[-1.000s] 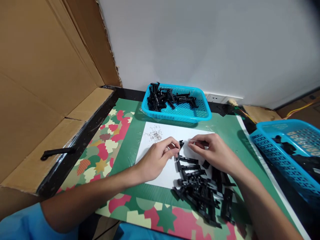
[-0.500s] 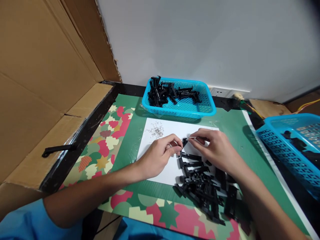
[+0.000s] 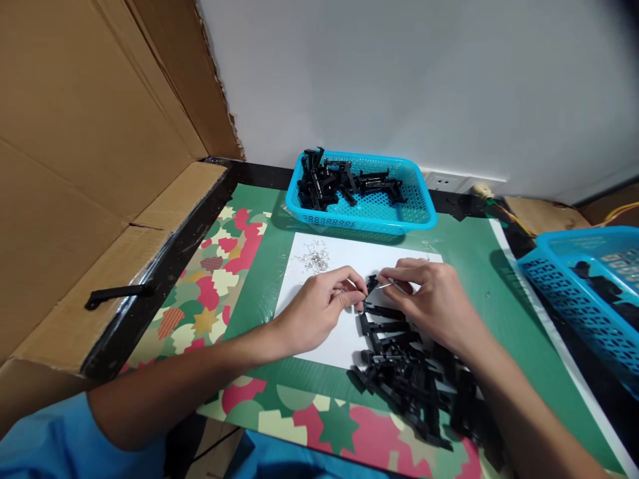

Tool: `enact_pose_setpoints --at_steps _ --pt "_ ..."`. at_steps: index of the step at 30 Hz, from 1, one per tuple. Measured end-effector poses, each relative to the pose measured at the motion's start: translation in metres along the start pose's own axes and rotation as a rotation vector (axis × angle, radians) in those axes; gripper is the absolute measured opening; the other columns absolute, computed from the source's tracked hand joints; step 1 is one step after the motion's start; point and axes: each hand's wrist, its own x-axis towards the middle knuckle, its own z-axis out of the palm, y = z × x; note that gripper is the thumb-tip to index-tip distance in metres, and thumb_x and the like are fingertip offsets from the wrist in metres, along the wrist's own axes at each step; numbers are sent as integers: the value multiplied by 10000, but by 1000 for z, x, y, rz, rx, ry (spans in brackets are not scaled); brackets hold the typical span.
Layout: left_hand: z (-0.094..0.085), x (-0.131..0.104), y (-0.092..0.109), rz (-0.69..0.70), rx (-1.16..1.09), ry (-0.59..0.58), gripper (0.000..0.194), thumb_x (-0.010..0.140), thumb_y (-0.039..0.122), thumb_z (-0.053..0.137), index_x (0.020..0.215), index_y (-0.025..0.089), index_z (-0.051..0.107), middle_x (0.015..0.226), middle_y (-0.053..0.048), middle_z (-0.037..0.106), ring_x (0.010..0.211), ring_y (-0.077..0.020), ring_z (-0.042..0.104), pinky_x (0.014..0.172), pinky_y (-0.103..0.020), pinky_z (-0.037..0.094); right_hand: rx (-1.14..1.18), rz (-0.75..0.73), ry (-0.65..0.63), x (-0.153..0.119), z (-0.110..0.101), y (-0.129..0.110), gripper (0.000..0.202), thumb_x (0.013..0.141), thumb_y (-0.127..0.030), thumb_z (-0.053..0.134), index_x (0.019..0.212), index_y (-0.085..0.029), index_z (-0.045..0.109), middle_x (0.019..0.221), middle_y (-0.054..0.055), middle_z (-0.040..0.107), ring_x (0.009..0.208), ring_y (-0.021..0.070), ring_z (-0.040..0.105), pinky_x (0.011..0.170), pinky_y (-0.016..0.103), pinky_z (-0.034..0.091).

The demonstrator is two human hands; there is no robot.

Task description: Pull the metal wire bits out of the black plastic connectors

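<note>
Head camera looks down on a white sheet [image 3: 329, 332] where both hands meet. Left hand [image 3: 319, 313] has its fingers pinched together on a small black clip [image 3: 370, 285] near the sheet's far edge; right hand [image 3: 434, 303] pinches a thin wire spring [image 3: 385, 285] against it. A pile of black parts [image 3: 414, 379] lies at the sheet's near right corner, loose springs [image 3: 315, 258] at its far left. I'd judge steady fingertips and a square seat matter most.
</note>
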Motion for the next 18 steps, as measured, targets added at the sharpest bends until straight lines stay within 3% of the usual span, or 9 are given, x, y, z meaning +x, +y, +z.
enact_pose_setpoints --at_steps 4,10,18 --pt "0 0 2 -14 45 -5 112 1029 289 626 1063 203 690 924 -29 708 882 -181 675 798 -295 511 -7 19 -15 0 -3 -3 232 939 -168 624 804 -188 812 651 19 617 604 163 547 620 314 381" --pt "2 -2 3 -10 59 -23 115 1009 287 649 1058 208 717 947 -33 733 868 -180 677 801 -297 526 -29 34 -23 -1 -6 -3 212 902 -179 639 772 -208 805 708 58 706 619 190 609 633 335 430" --pt "2 -2 0 -14 75 -24 101 1001 278 656 1038 214 724 939 -30 736 867 -180 680 796 -294 532 -96 12 -18 -1 -4 -7 229 910 -182 622 759 -208 793 644 27 625 570 160 527 605 335 373"
